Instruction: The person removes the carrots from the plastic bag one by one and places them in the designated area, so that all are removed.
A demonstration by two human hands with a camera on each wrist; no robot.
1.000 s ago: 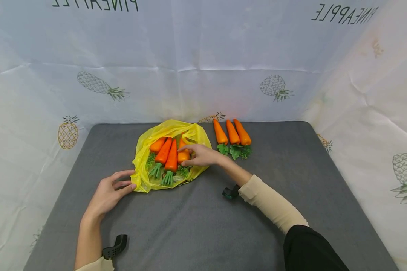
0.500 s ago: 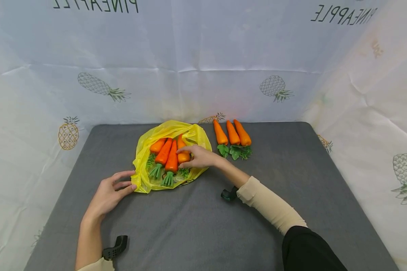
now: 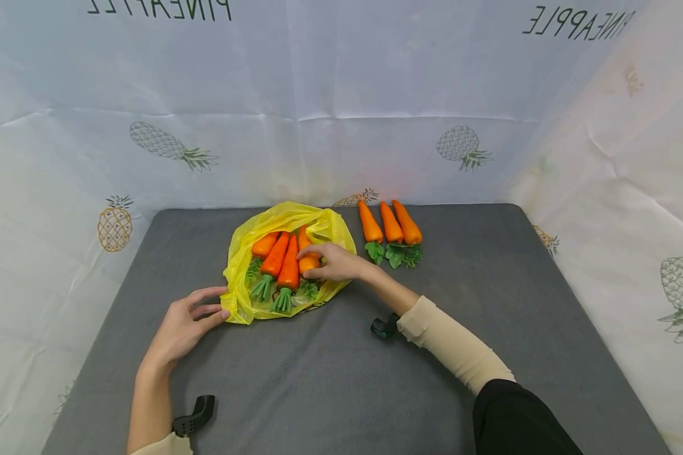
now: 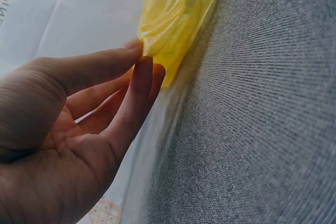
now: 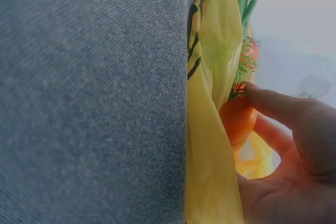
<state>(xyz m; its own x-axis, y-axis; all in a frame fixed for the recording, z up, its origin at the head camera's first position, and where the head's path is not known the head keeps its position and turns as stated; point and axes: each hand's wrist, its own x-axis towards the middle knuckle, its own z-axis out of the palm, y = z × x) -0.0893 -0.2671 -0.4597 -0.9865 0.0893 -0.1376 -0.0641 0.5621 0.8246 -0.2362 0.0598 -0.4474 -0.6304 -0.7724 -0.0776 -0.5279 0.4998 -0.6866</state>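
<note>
Crinkled yellow plastic bag (image 3: 284, 218) lies open on the grey fabric-covered table (image 3: 341, 373), toward the far middle. Inside it: four orange toy carrots with green tops, tips pointing away from the person. Rightmost one, a short orange toy carrot (image 3: 308, 260), is gripped by the right hand (image 3: 332, 262), thumb and fingers curled round it; the right wrist view shows the thumb pressing its orange body just above the bag's film. Left hand (image 3: 184, 325) rests on the table at the bag's near-left corner, fingertips pinching the yellow edge (image 4: 152, 45); fingers otherwise nearly straight. Just right of the bag, apart from it: a row of three orange toy carrots with leafy green tops (image 3: 389, 230), lying side by side. White pineapple-print cloth (image 3: 341, 126) hangs behind and to both sides.
</note>
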